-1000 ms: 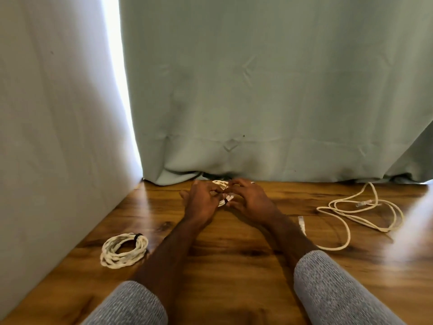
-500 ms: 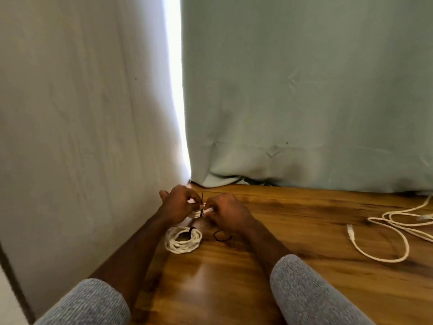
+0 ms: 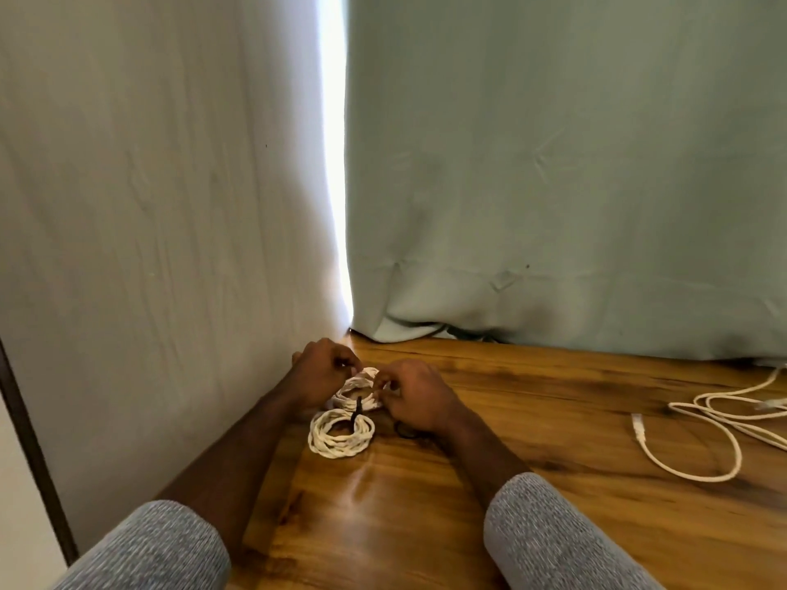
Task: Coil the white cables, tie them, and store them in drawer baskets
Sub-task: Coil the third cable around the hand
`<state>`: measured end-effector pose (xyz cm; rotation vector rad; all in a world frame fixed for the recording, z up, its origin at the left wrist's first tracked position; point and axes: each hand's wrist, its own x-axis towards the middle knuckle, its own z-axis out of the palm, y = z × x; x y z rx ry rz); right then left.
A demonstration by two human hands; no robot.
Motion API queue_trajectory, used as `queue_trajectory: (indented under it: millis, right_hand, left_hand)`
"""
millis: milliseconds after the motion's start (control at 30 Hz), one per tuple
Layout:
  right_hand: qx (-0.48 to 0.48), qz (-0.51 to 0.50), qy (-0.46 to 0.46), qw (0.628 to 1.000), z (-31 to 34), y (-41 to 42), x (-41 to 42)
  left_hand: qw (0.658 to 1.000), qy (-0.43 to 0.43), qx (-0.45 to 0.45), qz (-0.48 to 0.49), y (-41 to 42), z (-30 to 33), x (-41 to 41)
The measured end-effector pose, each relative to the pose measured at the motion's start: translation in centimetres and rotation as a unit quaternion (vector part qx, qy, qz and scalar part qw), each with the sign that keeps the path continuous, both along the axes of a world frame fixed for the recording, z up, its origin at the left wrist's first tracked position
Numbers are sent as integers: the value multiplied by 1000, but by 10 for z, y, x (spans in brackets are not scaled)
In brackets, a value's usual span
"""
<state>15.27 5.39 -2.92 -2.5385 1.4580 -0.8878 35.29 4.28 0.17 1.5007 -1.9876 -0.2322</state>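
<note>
On the wooden table (image 3: 532, 419) my left hand (image 3: 323, 372) and my right hand (image 3: 419, 396) both pinch a coiled white cable (image 3: 355, 389) held low over the table near the left wall. A black tie sticks out of this coil on its near side. Right in front of it lies a second coiled white cable (image 3: 340, 434), bound with a black tie, touching or nearly touching the held coil. A loose white cable (image 3: 719, 423) sprawls uncoiled at the right edge. No drawer basket is in view.
A pale fabric wall (image 3: 149, 249) stands close on the left and a green curtain (image 3: 553, 163) hangs along the table's back edge. A small black loop (image 3: 406, 432) lies on the wood under my right wrist.
My hands carried the coil from the table's middle to the left, next to the tied coil. The view swung left with them, so the loose cable now sits at the right edge.
</note>
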Motion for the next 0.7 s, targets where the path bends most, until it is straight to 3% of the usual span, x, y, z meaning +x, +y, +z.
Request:
queue_trajectory:
  millis: [267, 467, 633, 700]
  right_hand:
    - [-8, -92, -52, 994, 2, 11, -75]
    - [-1, -181, -56, 982, -2, 44, -164]
    - [-54, -248, -68, 965, 0, 74, -240]
    - [-83, -274, -94, 953, -2, 83, -269]
  left_hand:
    - [988, -79, -82, -101, -12, 21, -83]
    - [971, -24, -76, -224, -2, 9, -200]
    - [953, 111, -25, -281, 17, -28, -282]
    - [944, 98, -21, -315, 23, -46, -301]
